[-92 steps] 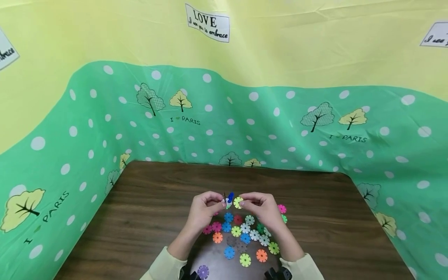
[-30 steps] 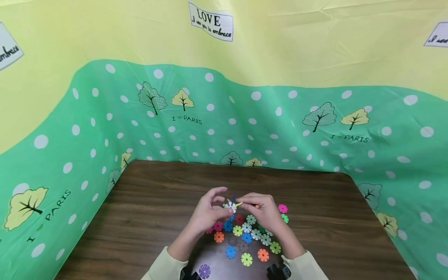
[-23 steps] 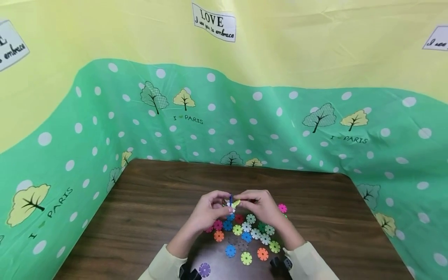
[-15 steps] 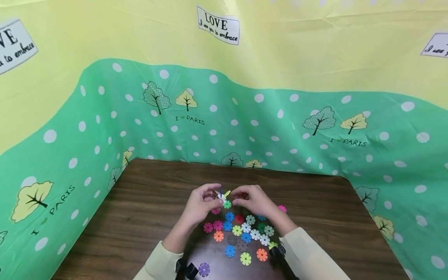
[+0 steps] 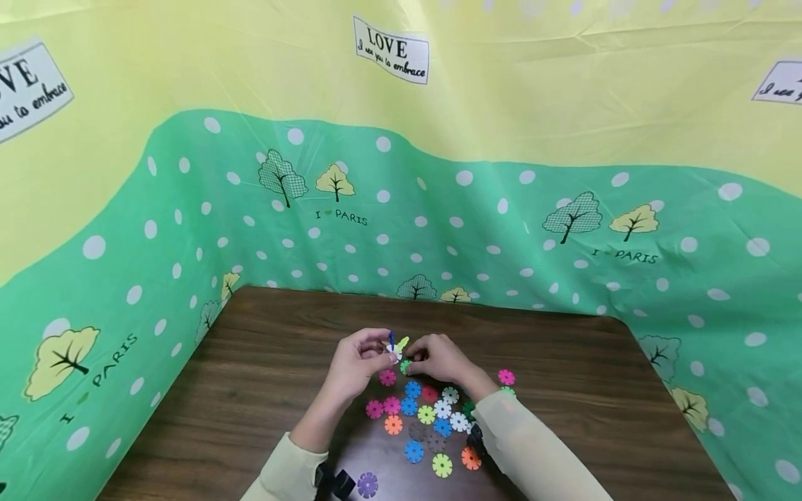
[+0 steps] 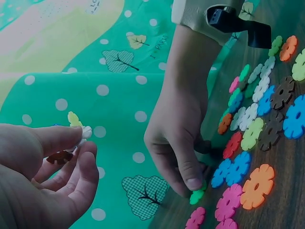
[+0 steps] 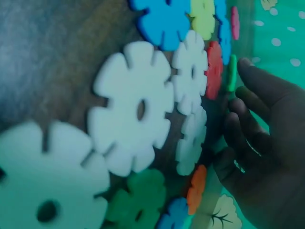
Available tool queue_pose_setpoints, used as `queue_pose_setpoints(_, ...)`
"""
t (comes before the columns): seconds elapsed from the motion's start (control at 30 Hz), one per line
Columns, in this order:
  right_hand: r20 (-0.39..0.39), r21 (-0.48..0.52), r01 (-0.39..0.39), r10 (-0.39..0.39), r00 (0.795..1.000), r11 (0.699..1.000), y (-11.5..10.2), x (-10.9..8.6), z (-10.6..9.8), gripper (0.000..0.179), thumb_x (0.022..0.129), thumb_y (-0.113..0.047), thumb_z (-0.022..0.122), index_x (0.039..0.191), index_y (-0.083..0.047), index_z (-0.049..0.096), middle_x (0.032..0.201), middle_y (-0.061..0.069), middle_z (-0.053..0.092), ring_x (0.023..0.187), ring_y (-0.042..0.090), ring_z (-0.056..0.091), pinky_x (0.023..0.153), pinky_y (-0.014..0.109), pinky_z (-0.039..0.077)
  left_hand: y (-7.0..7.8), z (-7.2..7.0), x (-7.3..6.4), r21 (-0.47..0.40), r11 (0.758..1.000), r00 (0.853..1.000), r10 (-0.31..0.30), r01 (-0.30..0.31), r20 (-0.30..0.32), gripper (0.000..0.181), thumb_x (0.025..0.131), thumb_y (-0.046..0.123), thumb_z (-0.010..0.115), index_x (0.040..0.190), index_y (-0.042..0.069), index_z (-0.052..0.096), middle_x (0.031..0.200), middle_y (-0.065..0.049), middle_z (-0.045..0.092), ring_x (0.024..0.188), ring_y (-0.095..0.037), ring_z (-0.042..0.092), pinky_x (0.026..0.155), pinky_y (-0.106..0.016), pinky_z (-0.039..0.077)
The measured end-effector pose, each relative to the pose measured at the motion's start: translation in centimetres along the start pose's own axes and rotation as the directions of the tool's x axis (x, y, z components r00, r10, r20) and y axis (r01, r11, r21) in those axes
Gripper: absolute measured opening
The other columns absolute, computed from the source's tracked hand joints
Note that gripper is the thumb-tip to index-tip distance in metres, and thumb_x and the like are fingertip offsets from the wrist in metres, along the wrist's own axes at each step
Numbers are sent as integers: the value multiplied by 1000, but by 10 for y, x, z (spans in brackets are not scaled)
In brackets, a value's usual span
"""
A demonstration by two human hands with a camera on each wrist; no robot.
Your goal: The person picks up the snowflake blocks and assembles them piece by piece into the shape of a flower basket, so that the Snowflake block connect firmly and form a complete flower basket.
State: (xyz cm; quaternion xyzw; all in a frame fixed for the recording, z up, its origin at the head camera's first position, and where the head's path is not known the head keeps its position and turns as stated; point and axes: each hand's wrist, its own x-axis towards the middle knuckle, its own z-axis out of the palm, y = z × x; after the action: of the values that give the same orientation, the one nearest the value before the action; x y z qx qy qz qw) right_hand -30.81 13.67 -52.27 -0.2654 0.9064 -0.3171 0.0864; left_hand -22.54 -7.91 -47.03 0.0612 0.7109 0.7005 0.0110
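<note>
My left hand pinches a joined cluster of flower-shaped plastic snowflake discs between thumb and fingers, held up off the table. Showing in it are a white disc, a yellow disc, a brown disc and a blue disc; the fingers cover part of them. Just right of the cluster, my right hand reaches down with thumb and fingertips on a green snowflake disc. In the right wrist view this green disc shows edge-on between the thumb and a finger.
Several loose snowflake discs lie on the brown wooden table, among them a red disc, a pink disc and an orange disc. A purple disc lies apart near the front. A patterned green-and-yellow cloth hangs behind the table.
The yellow disc, earlier held in my right hand, is now joined to the left hand's cluster. My right hand has let go of it and moved down to the green disc.
</note>
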Motion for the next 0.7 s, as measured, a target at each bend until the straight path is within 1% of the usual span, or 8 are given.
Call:
queue_pose_setpoints(0.13,-15,-43,14,-14,1000,999,1,1,2,17,85,-18,86,100,-12,82,97,2,76,89,17,67,77,36,57,-1,0,0,6,1000,1000,10,-10,-1,39,86,-1,79,124,0,68,97,-15,73,72,-12,64,66,-27,59)
queue_pose_setpoints(0.23,-15,-27,14,-14,1000,1000,2,1,3,12,85,-16,85,96,-12,81,94,1,75,86,16,66,75,35,57,-2,0,0,6,1000,1000,14,-14,2,39,86,-1,79,123,0,68,98,-15,73,71,-12,64,66,-29,59)
queue_pose_setpoints(0.3,-13,16,4,-4,1000,1000,3,1,3,11,85,-13,84,94,-11,78,90,1,74,82,15,65,72,33,56,-3,0,0,1,1000,1000,10,-10,1,39,86,-1,79,123,1,69,97,-15,73,71,-13,64,66,-28,59)
queue_pose_setpoints(0.43,-25,116,-33,36,999,993,4,-2,0,9,88,-9,80,94,-10,74,85,0,70,77,12,63,69,28,55,-4,1,1,-5,1000,1000,6,-6,-4,39,86,-2,79,124,-1,68,99,-17,72,73,-14,65,69,-32,62)
queue_pose_setpoints(0.53,-71,167,-44,57,996,985,6,-7,-4,6,91,-11,78,97,-13,75,86,-2,70,78,10,63,70,26,54,-5,2,1,-14,1000,1000,-1,1,-12,40,86,-2,79,124,-2,68,102,-18,71,76,-15,67,72,-33,63)
queue_pose_setpoints(0.6,-113,206,-44,69,991,978,5,-12,-10,8,92,-13,78,99,-15,77,88,-3,72,79,11,64,70,27,55,-5,3,1,-18,1000,1000,0,0,-15,40,86,-2,79,124,-3,67,104,-20,70,77,-15,68,72,-31,62)
queue_pose_setpoints(0.7,-180,287,-29,83,980,958,2,-25,-19,9,92,-17,78,101,-18,78,90,-3,73,80,14,65,68,29,56,-6,6,0,-38,999,1000,-6,5,-12,42,86,-2,78,126,-4,66,105,-21,69,77,-17,70,70,-30,62)
